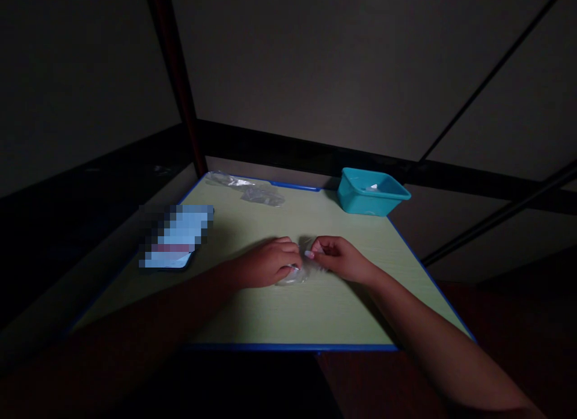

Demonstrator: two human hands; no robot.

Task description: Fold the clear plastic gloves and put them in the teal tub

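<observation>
A small clear plastic bag (295, 276) lies between my two hands at the middle of the table. My left hand (273, 263) rests on its left side, fingers curled down over the plastic. At the other side, my right hand (336, 255) pinches the bag's edge between thumb and fingertips. Something small and whitish shows at the right fingertips; I cannot make out whether it is separate from the plastic. The bag is crumpled, and part of it is hidden under the left fingers.
A teal plastic basket (367, 201) stands at the table's back right, with something pale inside. Several clear plastic bags (262, 196) lie along the back left edge. A phone (180, 235), its screen blurred, is at the left. The pale table (288, 323) has a blue rim; walls stand behind.
</observation>
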